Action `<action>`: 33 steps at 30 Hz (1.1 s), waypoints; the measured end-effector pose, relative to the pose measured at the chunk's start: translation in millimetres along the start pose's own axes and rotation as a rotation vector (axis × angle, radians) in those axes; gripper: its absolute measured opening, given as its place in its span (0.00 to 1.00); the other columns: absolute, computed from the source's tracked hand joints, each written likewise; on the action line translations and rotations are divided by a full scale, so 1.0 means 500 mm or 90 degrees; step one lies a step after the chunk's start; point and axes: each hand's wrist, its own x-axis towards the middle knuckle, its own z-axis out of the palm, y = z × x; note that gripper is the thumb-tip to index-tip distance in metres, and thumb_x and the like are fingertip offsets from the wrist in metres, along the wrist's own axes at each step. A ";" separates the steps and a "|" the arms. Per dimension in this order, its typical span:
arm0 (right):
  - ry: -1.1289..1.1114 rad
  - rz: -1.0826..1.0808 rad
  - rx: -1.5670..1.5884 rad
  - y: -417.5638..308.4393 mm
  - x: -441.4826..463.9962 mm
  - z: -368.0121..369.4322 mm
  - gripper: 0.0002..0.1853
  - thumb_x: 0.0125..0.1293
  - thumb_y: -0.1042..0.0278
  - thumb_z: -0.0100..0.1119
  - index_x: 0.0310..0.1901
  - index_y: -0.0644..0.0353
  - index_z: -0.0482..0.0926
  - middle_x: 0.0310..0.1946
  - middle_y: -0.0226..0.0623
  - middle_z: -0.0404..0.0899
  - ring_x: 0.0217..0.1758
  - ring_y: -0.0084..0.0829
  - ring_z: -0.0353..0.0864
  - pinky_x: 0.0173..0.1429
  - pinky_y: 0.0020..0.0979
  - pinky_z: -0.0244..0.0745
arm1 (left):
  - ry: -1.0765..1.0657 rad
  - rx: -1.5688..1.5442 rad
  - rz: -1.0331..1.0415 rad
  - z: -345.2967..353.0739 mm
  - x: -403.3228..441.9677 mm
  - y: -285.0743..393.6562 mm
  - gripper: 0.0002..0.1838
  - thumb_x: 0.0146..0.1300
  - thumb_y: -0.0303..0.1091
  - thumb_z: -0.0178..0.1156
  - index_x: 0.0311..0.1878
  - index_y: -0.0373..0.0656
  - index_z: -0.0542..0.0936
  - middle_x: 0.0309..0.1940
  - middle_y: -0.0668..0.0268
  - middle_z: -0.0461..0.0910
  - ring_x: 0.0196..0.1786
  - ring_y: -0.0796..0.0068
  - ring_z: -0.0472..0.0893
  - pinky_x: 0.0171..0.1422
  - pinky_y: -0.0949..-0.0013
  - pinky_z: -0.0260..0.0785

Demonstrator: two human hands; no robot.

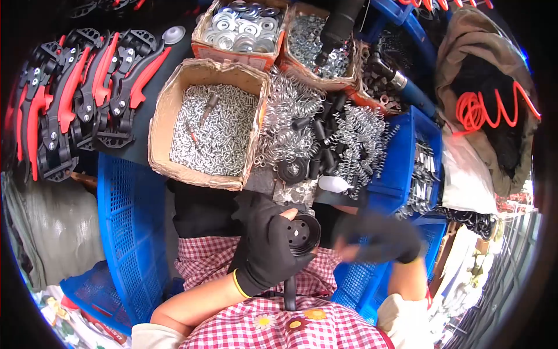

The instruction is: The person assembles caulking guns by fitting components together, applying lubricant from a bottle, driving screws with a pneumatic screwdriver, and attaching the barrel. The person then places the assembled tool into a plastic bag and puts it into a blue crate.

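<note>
My left hand, in a black fingerless glove, is wrapped round a black round cup-shaped part with small holes in its face. A black stem shows below that hand, against the checked apron; whether it joins the round part I cannot tell. To the right, my right hand, gloved the same way, is smeared by motion and apart from the round part. Its fingers do not show clearly. Just beyond the hands, a small white bottle lies near loose coil springs and a black ring-shaped part.
A cardboard box of small screws stands ahead, with boxes of washers and nuts behind. Red-and-black lever tools lie left. Blue crates flank me. A blue power driver and red coiled hose are right.
</note>
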 end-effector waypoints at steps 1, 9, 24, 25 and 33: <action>-0.268 0.222 -0.094 0.048 0.035 0.056 0.13 0.65 0.58 0.62 0.41 0.60 0.81 0.42 0.40 0.82 0.47 0.37 0.80 0.62 0.37 0.71 | -0.006 0.000 -0.007 0.000 0.000 0.001 0.41 0.37 0.38 0.78 0.55 0.38 0.68 0.47 0.53 0.70 0.50 0.50 0.70 0.59 0.48 0.63; 0.280 0.459 -0.274 0.515 0.331 0.339 0.14 0.64 0.59 0.62 0.42 0.61 0.81 0.42 0.42 0.82 0.47 0.38 0.81 0.59 0.38 0.72 | -0.017 0.074 -0.005 0.000 0.006 0.011 0.39 0.34 0.38 0.77 0.51 0.38 0.69 0.44 0.53 0.70 0.48 0.51 0.71 0.55 0.52 0.65; 0.344 0.316 -0.195 0.484 0.276 0.399 0.15 0.63 0.60 0.61 0.44 0.62 0.81 0.42 0.45 0.82 0.46 0.41 0.82 0.54 0.41 0.74 | -0.011 0.101 0.061 -0.002 0.018 -0.002 0.40 0.34 0.40 0.79 0.52 0.38 0.69 0.43 0.54 0.71 0.47 0.52 0.73 0.53 0.55 0.66; 0.336 0.273 -0.188 0.468 0.251 0.396 0.15 0.62 0.60 0.61 0.45 0.62 0.81 0.42 0.45 0.82 0.46 0.41 0.82 0.54 0.41 0.74 | -0.031 0.098 0.075 -0.009 0.022 -0.002 0.41 0.34 0.40 0.79 0.52 0.38 0.69 0.43 0.54 0.72 0.47 0.52 0.73 0.54 0.55 0.66; -0.081 -0.126 -0.089 -0.085 0.010 -0.058 0.14 0.64 0.55 0.64 0.40 0.59 0.82 0.32 0.45 0.83 0.39 0.43 0.84 0.43 0.40 0.78 | -0.540 -0.082 0.322 -0.081 0.169 -0.051 0.37 0.46 0.45 0.71 0.61 0.44 0.72 0.53 0.60 0.76 0.57 0.56 0.76 0.62 0.55 0.67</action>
